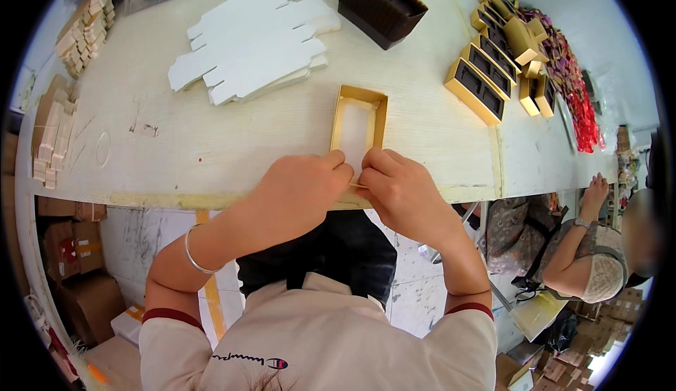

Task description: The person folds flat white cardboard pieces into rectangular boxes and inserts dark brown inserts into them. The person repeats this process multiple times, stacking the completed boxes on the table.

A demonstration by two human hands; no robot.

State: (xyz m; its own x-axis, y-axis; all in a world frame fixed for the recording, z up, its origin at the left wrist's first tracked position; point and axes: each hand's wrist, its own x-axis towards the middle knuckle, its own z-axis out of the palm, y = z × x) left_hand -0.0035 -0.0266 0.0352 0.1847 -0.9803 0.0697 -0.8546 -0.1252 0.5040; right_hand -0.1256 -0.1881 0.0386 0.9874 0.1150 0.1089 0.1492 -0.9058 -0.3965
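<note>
A small rectangular gold cardboard box [384, 120] lies near the table's front edge, its top uncovered and its inside floor white. Three walls stand up, and my fingers partly hide the near end. My left hand [303, 183] pinches the near left corner, fingers curled. At the near right corner, my right hand [405, 187] grips the box with bent fingers and thumb. The two hands almost meet over the near end flap. Beyond the box and to the left lies a stack of flat white die-cut box blanks [257, 42].
Nested dark brown plastic trays [384, 7] stand at the far middle. Gold boxes with black inserts [479, 91] line the right, beside a red and purple pile [574, 88]. Folded card stacks [53, 134] sit at the left edge. Another person's arm [574, 243] reaches the table at right.
</note>
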